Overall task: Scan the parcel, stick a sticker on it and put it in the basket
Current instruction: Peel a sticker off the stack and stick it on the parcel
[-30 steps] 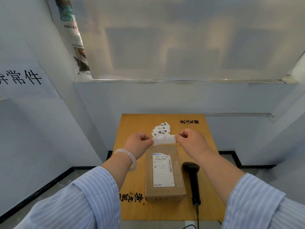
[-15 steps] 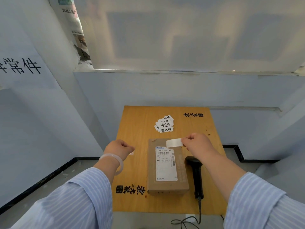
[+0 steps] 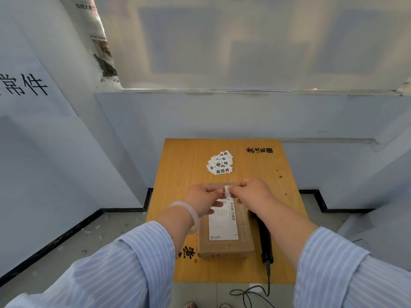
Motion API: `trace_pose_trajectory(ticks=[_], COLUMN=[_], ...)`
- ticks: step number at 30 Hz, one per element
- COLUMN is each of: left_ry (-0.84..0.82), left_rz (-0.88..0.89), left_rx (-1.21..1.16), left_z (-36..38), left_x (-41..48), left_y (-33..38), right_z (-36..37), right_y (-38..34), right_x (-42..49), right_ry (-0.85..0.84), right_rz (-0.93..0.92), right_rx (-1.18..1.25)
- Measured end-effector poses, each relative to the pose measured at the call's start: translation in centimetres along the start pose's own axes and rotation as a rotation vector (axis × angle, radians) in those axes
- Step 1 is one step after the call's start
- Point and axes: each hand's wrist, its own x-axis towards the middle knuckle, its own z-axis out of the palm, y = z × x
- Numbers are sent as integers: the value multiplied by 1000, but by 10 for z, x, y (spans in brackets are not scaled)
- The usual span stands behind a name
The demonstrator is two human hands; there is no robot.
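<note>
**Both hands meet on a small white sticker above the parcel**

Half a second ago the left hand [image 3: 203, 200] was a loose fist out beside the parcel's left side while the right hand alone held the sticker; now the left hand has come in, and both hands pinch the white sticker [image 3: 227, 191] between thumb and fingertips. The sticker looks narrower, seen nearly edge-on. The right hand [image 3: 252, 193] has barely shifted.

On the left wall, large black characters end in "常件". The left wrist wears a pale translucent bangle [image 3: 191, 215]. Toward the far edge of the wooden table [image 3: 182, 174], a fanned pile of stickers [image 3: 220, 163] reads "退回件". A black printed logo sits near the table's far right corner, and another shows at the near edge, partly behind the left sleeve.

The cardboard parcel [image 3: 224, 238] lies flat on the near half of the table, its long axis running from near edge to far edge. Its white shipping label [image 3: 223, 223] faces up with a barcode along the right side; the digits "065" show at the top, the rest too small to read. Just beside the parcel's right side lies the black handheld scanner [image 3: 264, 238], parallel to it, its cable [image 3: 251, 294] trailing off the near edge.
</note>
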Motion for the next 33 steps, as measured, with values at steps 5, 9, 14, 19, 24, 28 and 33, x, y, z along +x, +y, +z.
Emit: trace_pose_trajectory(ticks=[5,9,14,19,24,28,33], left_ry=[50,52,38,55,38,30,101], left_rz=[-29,-85,-127,-160,-177,-201,-118], left_rx=[-124,-229,-274,-212,-231,-251,149], left_z=[0,-4,-4,-5,-6,-8,-12], left_x=[8,18,32,47,62,69,73], left_y=[-1,-3,-6,-14,-20,-21,-18], right_z=[-2,-8,-10,-6,0,6,11], right_y=[1,14,25,29,31,33,36], right_x=[1,10,23,40,51,61,73], right_ry=[-62,25,-9,-1,-85,-73,-50], right_rz=[-48,35,128,186,210,201,195], right_rx=[83,105,240,292,267,250,192])
